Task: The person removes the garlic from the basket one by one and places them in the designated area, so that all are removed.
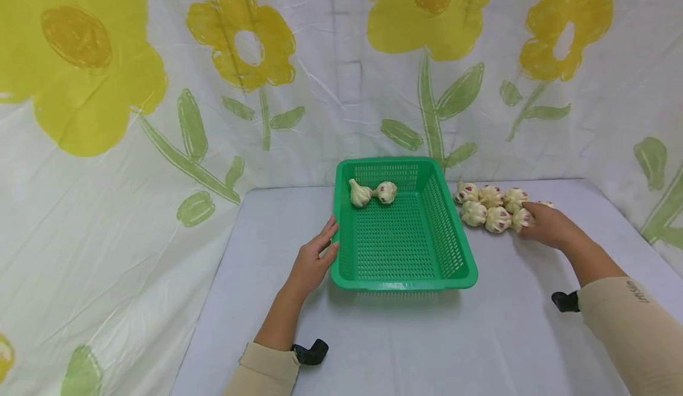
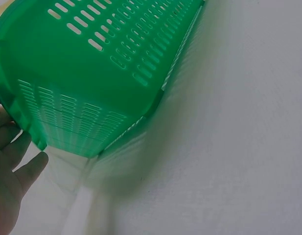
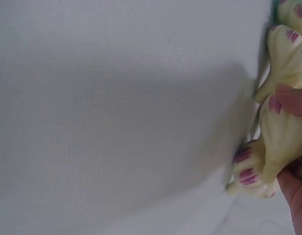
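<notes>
A green plastic basket sits in the middle of the table, with two garlic bulbs, one next to the other, in its far left part. My left hand rests against the basket's left rim, fingers extended along it; the left wrist view shows the fingertips at the rim. To the right of the basket, my right hand pinches a garlic bulb between thumb and fingers, at the near right of a group of bulbs. Other purple-marked bulbs lie close around it.
Several garlic bulbs lie in two rows right beside the basket. A white table extends under everything. Behind it and at the sides hangs a white curtain with yellow flowers.
</notes>
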`<state>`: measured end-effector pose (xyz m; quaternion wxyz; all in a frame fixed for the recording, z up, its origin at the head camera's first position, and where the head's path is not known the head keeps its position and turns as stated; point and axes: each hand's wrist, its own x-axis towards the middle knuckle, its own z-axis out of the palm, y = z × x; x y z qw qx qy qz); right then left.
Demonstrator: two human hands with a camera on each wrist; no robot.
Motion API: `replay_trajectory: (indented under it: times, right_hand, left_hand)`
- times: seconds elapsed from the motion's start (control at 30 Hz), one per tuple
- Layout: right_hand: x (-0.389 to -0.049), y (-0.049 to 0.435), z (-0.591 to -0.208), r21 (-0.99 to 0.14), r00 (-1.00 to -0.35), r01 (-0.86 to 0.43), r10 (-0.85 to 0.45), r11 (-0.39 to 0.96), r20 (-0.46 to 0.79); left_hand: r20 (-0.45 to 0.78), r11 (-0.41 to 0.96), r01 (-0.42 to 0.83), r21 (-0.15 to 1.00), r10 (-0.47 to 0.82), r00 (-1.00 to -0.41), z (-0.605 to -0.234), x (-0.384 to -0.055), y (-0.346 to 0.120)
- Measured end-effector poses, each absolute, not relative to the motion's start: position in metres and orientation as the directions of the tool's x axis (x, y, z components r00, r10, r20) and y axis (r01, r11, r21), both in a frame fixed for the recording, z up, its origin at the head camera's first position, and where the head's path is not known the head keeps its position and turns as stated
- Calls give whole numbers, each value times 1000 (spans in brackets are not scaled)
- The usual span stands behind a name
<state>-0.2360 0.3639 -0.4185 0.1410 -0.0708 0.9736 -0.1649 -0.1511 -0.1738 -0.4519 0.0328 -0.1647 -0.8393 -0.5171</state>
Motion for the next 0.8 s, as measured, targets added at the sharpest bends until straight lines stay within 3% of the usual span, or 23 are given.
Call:
replay_trajectory:
  times: [0.8]
  right_hand:
    - [-233, 360, -423, -334, -946, -93, -188, 938, -263]
  left_hand:
    - [224, 417, 309, 855, 241, -944, -451, -151, -174]
